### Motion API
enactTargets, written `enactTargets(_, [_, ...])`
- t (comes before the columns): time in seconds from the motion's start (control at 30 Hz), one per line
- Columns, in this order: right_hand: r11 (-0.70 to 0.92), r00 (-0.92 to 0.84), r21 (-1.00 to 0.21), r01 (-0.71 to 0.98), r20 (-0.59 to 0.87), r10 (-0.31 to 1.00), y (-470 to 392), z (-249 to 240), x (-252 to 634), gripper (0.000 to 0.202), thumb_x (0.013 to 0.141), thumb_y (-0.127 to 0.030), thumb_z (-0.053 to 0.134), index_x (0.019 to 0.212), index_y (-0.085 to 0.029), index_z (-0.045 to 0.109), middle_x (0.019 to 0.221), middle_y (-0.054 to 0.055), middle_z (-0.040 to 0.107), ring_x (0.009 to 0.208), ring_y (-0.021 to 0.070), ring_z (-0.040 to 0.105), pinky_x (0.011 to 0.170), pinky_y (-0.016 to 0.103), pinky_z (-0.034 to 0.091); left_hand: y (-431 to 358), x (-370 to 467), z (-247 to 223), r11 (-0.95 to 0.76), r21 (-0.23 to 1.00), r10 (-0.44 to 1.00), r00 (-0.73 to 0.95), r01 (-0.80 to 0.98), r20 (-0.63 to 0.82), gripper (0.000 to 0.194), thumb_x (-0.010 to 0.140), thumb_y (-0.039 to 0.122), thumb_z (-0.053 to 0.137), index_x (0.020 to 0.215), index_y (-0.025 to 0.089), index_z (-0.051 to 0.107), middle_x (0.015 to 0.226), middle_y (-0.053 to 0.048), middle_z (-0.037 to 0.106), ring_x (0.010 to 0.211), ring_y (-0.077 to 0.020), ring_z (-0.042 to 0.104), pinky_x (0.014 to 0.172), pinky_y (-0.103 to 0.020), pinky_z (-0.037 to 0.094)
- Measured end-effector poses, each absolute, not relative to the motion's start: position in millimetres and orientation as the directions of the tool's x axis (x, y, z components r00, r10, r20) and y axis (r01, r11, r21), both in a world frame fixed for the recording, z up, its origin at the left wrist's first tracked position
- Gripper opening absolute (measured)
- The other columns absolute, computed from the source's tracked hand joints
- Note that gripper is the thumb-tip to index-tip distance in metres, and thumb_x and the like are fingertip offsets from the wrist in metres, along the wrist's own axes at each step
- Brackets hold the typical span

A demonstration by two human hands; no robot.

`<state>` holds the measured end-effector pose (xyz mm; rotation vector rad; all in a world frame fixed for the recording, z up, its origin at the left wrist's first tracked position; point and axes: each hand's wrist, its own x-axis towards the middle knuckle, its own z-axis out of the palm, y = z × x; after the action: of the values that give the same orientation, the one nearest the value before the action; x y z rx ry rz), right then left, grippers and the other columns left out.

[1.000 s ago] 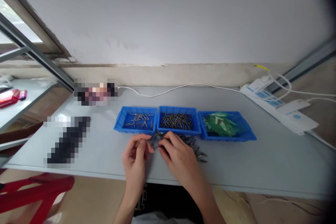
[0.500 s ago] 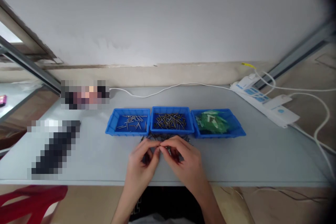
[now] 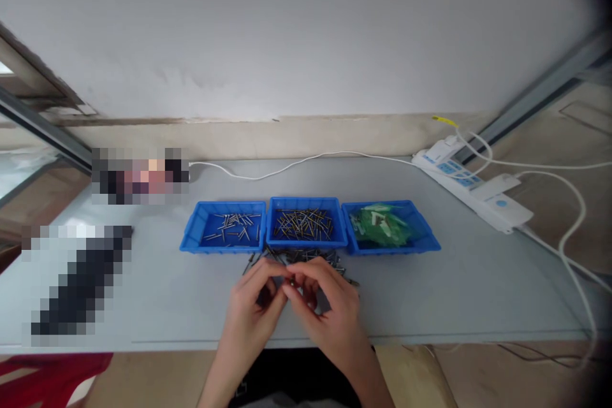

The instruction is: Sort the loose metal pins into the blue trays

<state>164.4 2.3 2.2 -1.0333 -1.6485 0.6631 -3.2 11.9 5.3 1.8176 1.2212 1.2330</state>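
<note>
My left hand and my right hand meet fingertip to fingertip over the near side of the table. Both pinch at one spot, where a tiny dark bit shows between the fingers; its kind is too small to tell. Just beyond the fingers lies a loose pile of thin metal pieces, like screws or pins, partly hidden by my hands. Behind it three blue bins stand in a row. Silvery pin-like pieces lie sparsely in the left bin. Darker, brassy ones fill the middle bin more thickly.
The right bin holds a green bag with white pieces. A white power strip with plugs and cables lies at the table's right; a white cable runs along the back. Blurred-out items occupy the left side. A red stool stands below.
The camera view has shifted slightly, so the bins appear a little further left and lower. My fingertips have come a little nearer me, uncovering more of the pile; both hands still pinch together.
</note>
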Motion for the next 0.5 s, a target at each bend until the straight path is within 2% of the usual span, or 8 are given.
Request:
enactTargets(0.1, [0.435, -0.114, -0.838, 0.329, 0.422, 0.9, -0.2, 5.4, 165.4, 0.027, 0.104, -0.02, 0.064, 0.129, -0.028, 0.066, 0.092, 0.0, 0.067, 0.068, 0.0125, 0.062, 0.062, 0.025, 0.053, 11.8, -3.3, 5.7, -0.37, 0.872, 0.928, 0.093, 0.322, 0.36, 0.009, 0.096, 0.014, 0.068, 0.095, 0.022, 0.074, 0.086, -0.003, 0.075, 0.063, -0.0139, 0.064, 0.06, -0.022, 0.051])
enactTargets(0.23, [0.416, -0.157, -0.821, 0.392, 0.386, 0.909, -0.5, 7.0, 165.4, 0.021, 0.108, -0.023, 0.058, 0.126, -0.026, 0.067, 0.093, 0.0, 0.07, 0.073, 0.0139, 0.065, 0.067, 0.026, 0.054, 11.7, -3.8, 4.2, -0.354, 0.89, 0.935, 0.079, 0.287, 0.347, 0.01, 0.096, 0.013, 0.069, 0.095, 0.023, 0.073, 0.084, -0.001, 0.074, 0.065, -0.0133, 0.064, 0.061, -0.021, 0.051])
enactTargets(0.5, [0.462, -0.157, -0.786, 0.41, 0.438, 0.885, 3.3, 6.8, 165.8, 0.026, 0.111, -0.019, 0.046, 0.126, -0.025, 0.067, 0.101, 0.004, 0.074, 0.091, 0.0177, 0.073, 0.083, 0.03, 0.058, 11.2, -4.6, -1.4, -0.315, 0.91, 0.949, 0.092, 0.268, 0.302, 0.007, 0.099, 0.018, 0.068, 0.096, 0.022, 0.073, 0.09, -0.003, 0.076, 0.072, -0.0152, 0.065, 0.066, -0.024, 0.051])
